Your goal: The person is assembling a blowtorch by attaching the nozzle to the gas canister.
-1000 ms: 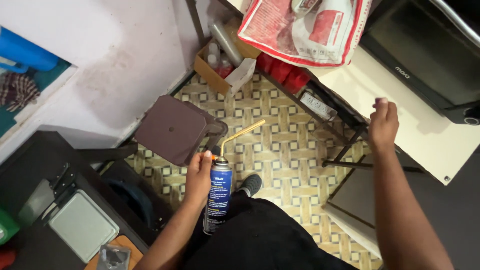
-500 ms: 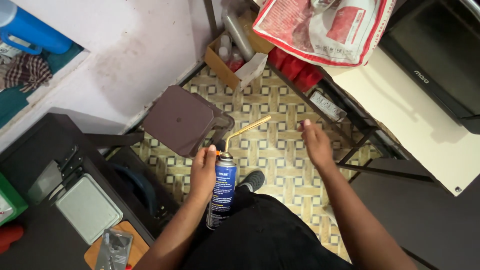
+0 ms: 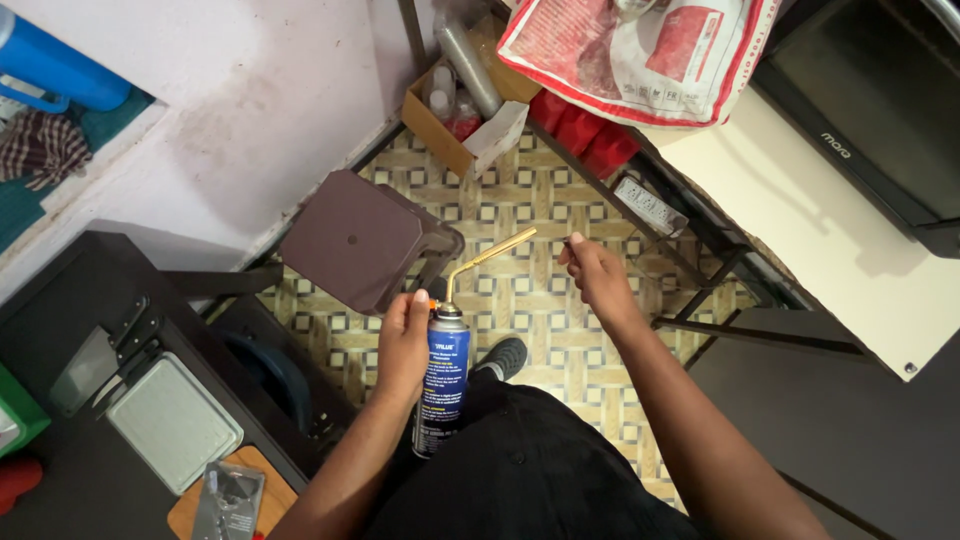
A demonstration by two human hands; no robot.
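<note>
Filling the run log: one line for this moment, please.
left hand: holds blue can upright | brass nozzle: angled right | right hand: near nozzle tip, apart

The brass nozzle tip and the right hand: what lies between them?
Nothing: in the head view only a bare gap over the patterned floor separates the brass nozzle tip from the right hand.

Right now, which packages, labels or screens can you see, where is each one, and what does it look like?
Blue cylindrical gas canister: in the left hand, pale label panel, brass torch tube on top.
Red-and-white printed plastic sack: top centre, lying on the cream table edge.
Open brown cardboard box: on the floor by the wall, bottles inside.
Black flat screen: top right on the table, dark.
</note>
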